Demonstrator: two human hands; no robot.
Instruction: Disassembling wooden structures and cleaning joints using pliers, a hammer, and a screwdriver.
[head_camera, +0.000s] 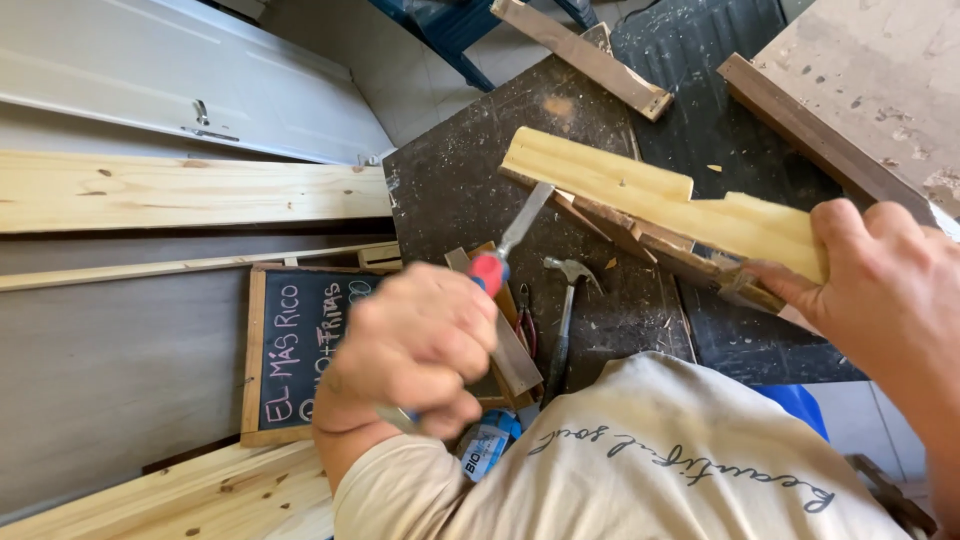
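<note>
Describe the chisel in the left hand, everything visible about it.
The chisel has a flat grey metal blade and a red handle with a blue part, mostly hidden inside the fisted left hand. It slants up and to the right over the dark worktop. Its tip meets the lower edge of the pale wooden piece, which the right hand steadies.

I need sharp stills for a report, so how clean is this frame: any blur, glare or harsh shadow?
Head view: the left hand gripping the chisel is motion-blurred; the right hand and the wooden piece are sharper; daylight is even, with soft shadows on the dark worktop; mild glare on the white door.
</note>
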